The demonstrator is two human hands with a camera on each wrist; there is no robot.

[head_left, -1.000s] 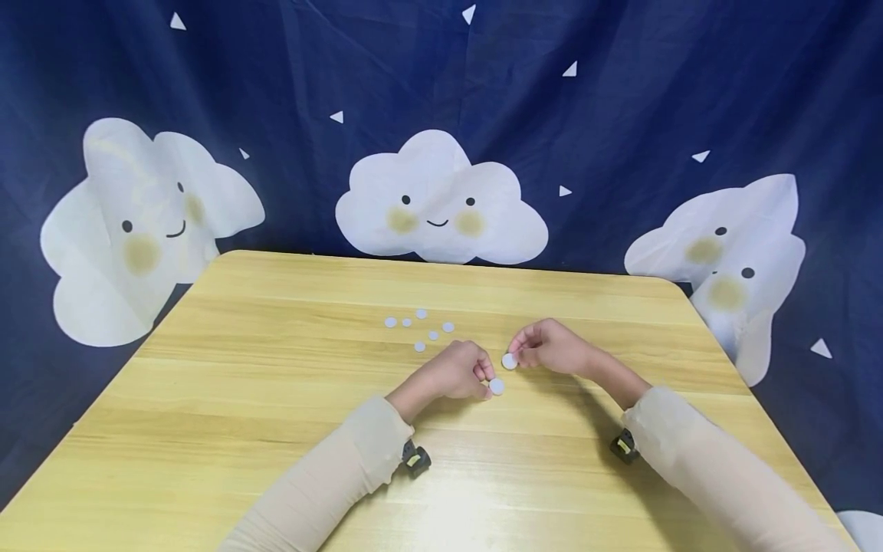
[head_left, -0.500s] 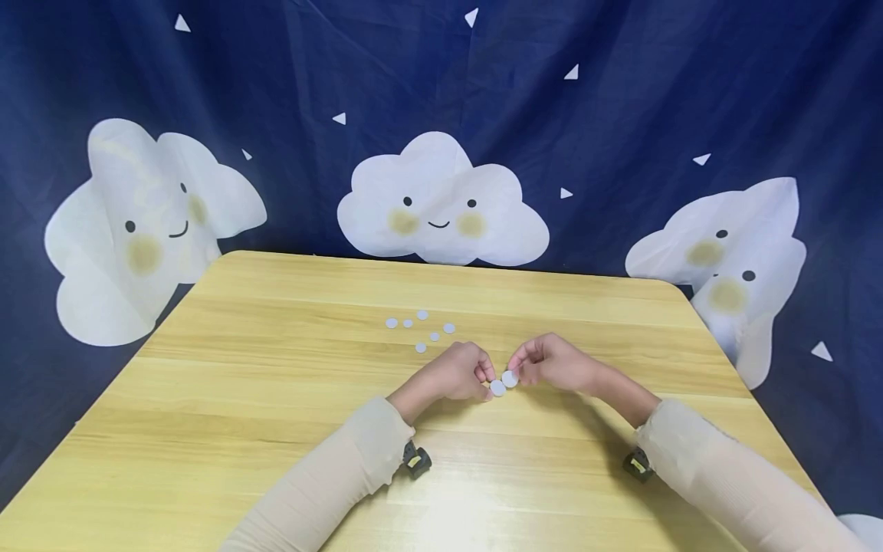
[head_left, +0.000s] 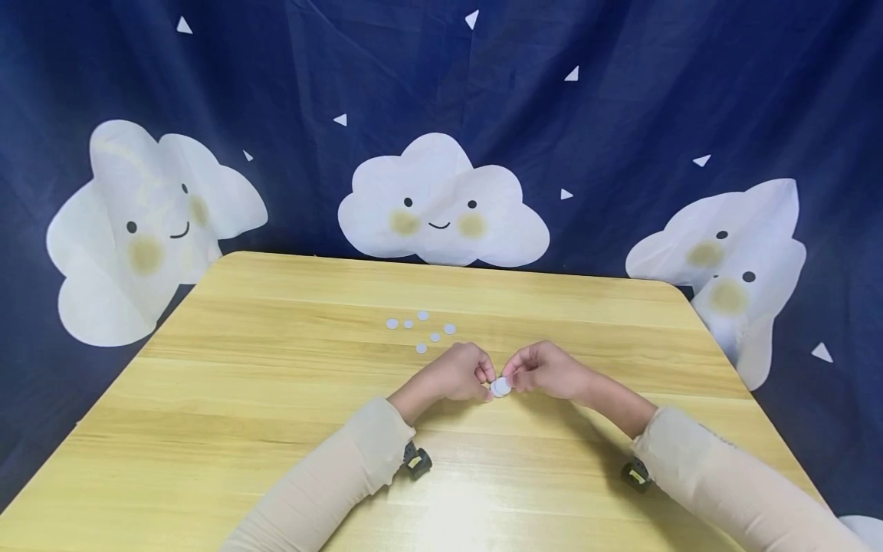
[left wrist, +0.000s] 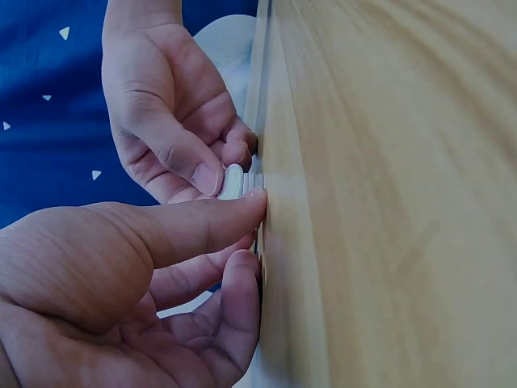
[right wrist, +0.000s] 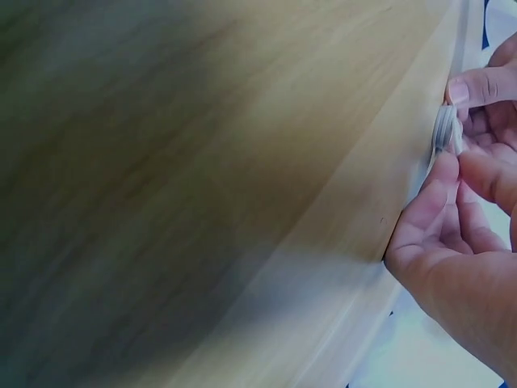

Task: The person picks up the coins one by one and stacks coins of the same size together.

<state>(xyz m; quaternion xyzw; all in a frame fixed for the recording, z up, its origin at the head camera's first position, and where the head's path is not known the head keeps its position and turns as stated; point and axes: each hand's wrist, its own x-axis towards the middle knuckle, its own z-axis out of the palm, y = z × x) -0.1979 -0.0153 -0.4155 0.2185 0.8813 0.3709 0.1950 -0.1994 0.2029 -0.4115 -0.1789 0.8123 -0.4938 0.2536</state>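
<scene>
My left hand [head_left: 457, 372] rests low on the table, thumb and curled fingers pinching the sides of a short stack of silvery coins [left wrist: 249, 181]. From the other side, my right hand [head_left: 548, 371] pinches a single coin [head_left: 503, 385] between thumb and fingertips. That coin overlaps the top of the stack in the head view, a little to its right. Seen edge-on in the left wrist view, the held coin [left wrist: 232, 182] lies right against the stack's top, slightly tilted. In the right wrist view the stack's layered edges [right wrist: 443, 129] show between both hands' fingertips.
Several loose coins [head_left: 421, 349] lie flat and spread out beyond my left hand. The wooden table [head_left: 276, 429] reaches back to a dark blue curtain [head_left: 593, 138] printed with clouds. A small black wrist camera [head_left: 417, 462] hangs under the left sleeve.
My right hand has brought its coin toward me and to the left, from beside the stack to over its top. The left hand has kept its hold in place.
</scene>
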